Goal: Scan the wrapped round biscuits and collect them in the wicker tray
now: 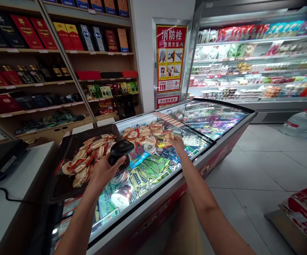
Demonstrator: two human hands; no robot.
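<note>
My left hand [104, 171] is closed round the handle of a black barcode scanner [122, 147], its head turned to the right. It is above a dark basket [55, 189] that holds several clear-wrapped flat breads [79, 163] with red ties. My right hand [178, 143] reaches over the chest freezer [166, 183], fingers closed at a yellowish wrapped packet [167, 139]. Nearby are more wrapped flat breads [145, 131] and a round tub lid [150, 140]. Green ice-cream packets [153, 168] and a tipped white tub [122, 198] show inside the freezer.
A counter [40, 168] with a black device [3, 159] and cable stands at left. Behind are shelves of boxed goods [27, 32]. At right stand an open refrigerated display [249, 71], large water bottles [295, 122] and a red carton [303, 209] on the floor.
</note>
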